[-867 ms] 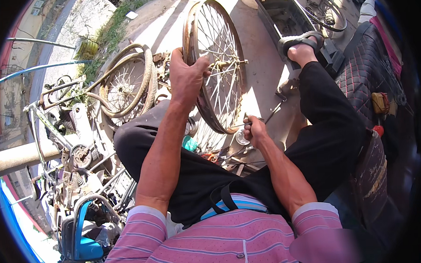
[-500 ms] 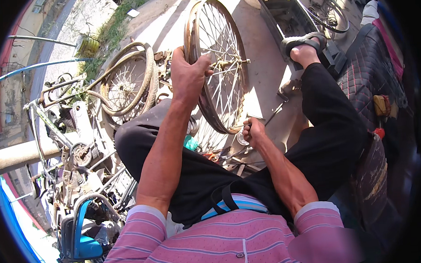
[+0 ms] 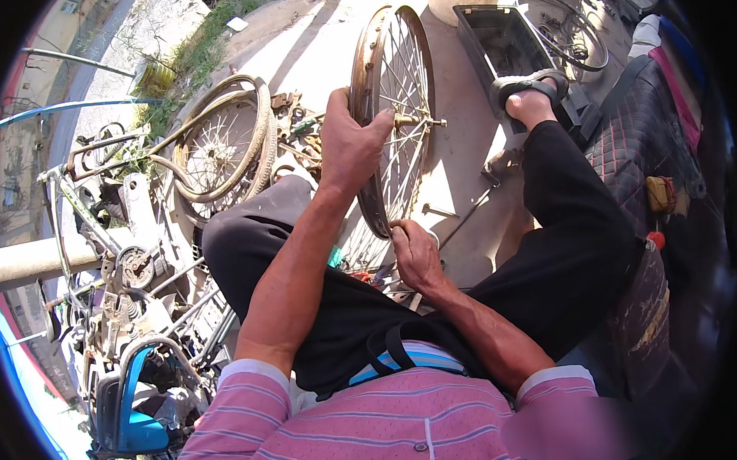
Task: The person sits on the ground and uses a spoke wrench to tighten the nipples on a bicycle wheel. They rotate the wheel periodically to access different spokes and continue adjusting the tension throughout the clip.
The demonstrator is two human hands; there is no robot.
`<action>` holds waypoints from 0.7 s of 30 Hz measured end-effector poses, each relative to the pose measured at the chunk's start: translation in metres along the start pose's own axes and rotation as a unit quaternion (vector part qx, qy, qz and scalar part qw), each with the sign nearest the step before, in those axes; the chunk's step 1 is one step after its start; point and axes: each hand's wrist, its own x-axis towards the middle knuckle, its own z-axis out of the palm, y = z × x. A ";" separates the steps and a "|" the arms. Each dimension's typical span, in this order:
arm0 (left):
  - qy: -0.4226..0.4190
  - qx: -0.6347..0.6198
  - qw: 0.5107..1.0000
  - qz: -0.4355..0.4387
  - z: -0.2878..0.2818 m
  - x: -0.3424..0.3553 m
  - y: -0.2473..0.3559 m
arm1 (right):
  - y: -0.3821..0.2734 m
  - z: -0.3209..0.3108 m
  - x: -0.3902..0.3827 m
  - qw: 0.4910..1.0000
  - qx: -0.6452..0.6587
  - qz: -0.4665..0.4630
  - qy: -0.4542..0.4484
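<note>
Sunlit concrete ground (image 3: pixel 468 147), streaked with shadow, spreads under a spoked bicycle wheel (image 3: pixel 409 121) held upright in front of the seated person, its rusty, tyreless rim seen nearly edge-on. On the wheel's near left side, the left hand (image 3: pixel 353 148) is closed round the rim, thumb over the inner edge towards the spokes. At the wheel's bottom, the right hand (image 3: pixel 417 257) has its thumb and fingertips narrowed on the rim; whether anything else is tucked in that palm I cannot tell. Half a second ago, this hand was further right, pinching a thin piece beside the rim; it has since come left and up against it. Meanwhile the wheel has moved a little right and turned narrower to view.

Just right of the wheel's lower part lies a short metal rod (image 3: pixel 440 211). Left of the wheel are a loose tyre (image 3: pixel 261 148) and, further out, a heap with a chainring (image 3: pixel 136 267). To the wheel's right stand a black plastic crate (image 3: pixel 478 57), with a sandalled foot (image 3: pixel 531 104) at its near end, and a quilted cover (image 3: pixel 615 141).
</note>
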 end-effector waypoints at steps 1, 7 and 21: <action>0.002 0.008 1.000 -0.005 0.004 -0.001 0.000 | 0.003 -0.004 -0.002 1.000 0.003 -0.001 -0.005; -0.020 0.021 1.000 0.005 0.007 -0.001 0.010 | 0.025 -0.013 0.011 0.999 0.050 0.008 0.007; -0.028 0.018 0.999 -0.004 0.003 0.006 0.011 | 0.036 -0.025 0.023 0.991 -0.035 -0.129 -0.019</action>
